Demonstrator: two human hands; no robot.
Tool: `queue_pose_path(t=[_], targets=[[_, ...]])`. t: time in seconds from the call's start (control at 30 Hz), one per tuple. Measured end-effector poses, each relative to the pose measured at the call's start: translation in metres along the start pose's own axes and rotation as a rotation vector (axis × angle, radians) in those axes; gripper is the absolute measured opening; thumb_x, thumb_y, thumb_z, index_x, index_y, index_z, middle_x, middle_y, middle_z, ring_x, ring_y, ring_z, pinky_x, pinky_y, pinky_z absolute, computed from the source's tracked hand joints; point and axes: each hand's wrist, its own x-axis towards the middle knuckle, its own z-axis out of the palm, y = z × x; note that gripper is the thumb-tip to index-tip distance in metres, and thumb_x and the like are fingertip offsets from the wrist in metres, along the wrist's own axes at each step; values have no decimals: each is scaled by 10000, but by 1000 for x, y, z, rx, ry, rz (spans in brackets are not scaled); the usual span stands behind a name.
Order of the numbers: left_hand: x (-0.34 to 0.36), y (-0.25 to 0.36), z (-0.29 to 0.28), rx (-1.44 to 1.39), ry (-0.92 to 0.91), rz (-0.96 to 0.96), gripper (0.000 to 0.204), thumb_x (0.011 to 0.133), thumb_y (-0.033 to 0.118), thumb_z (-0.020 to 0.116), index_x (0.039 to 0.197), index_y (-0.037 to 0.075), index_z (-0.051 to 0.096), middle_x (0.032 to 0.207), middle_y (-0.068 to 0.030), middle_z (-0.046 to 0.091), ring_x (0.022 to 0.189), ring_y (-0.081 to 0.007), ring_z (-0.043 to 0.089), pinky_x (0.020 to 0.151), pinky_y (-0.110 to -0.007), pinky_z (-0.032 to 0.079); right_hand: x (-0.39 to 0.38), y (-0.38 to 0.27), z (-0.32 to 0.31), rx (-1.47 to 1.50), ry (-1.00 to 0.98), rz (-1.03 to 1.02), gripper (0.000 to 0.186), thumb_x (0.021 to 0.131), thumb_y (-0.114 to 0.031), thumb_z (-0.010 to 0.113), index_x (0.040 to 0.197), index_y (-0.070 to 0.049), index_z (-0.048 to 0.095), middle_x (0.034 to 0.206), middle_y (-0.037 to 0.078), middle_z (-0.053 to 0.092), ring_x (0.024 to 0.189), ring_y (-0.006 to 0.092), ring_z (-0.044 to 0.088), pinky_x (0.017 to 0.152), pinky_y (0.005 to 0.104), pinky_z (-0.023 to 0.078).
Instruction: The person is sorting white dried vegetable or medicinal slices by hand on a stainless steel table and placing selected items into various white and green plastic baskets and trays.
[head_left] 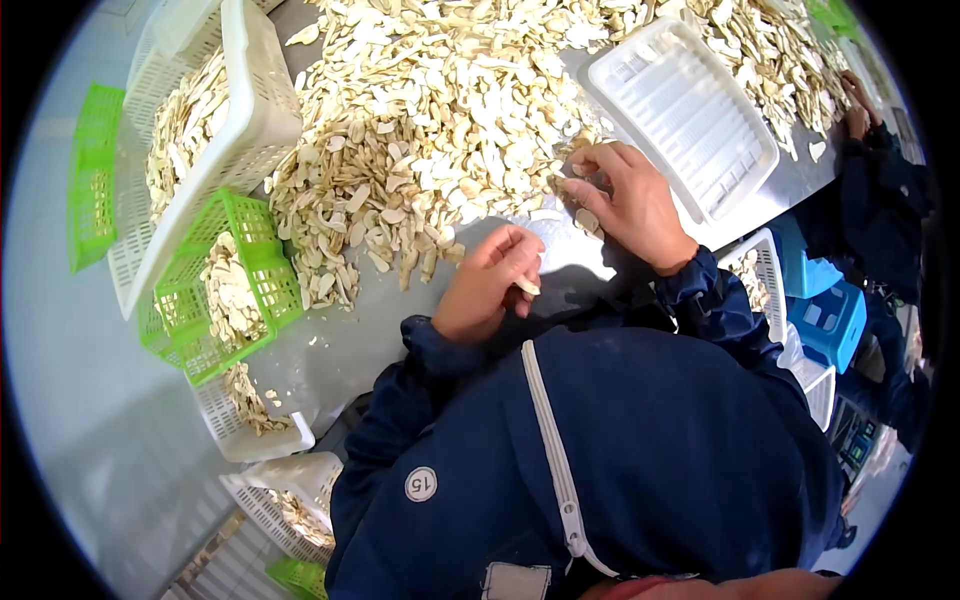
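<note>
Left hand (488, 285) pinches a pale slice (527, 286), right hand (638, 208) with grip unclear, green basket (252, 222) left, white tray (690, 120) far right, numbered badge (421, 484) near.

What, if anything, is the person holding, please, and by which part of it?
The left grip holds a pale, flat, elongated slice by one end, the other end protruding; whether the right grip holds anything cannot be told.
</note>
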Motion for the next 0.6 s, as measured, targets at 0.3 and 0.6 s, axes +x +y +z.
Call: queue_pose_path(t=[0.3,0.6], targets=[[10,25,11,-25,133,127,246,1015,159,560,1235,53,531,791,-14,508,692,-126,566,558,-245,452,-3,5,-5,452,-147,300,148,975,-193,661,992,-46,648,833,21,678,729,97,609,640,265,475],[53,9,45,1443,203,495,209,914,229,694,1024,70,614,1014,-147,623,896,-391,616,735,-457,493,-39,11,-29,352,-298,374,219,889,-179,760,1028,-48,653,816,37,638,691,120,589,645,288,489]])
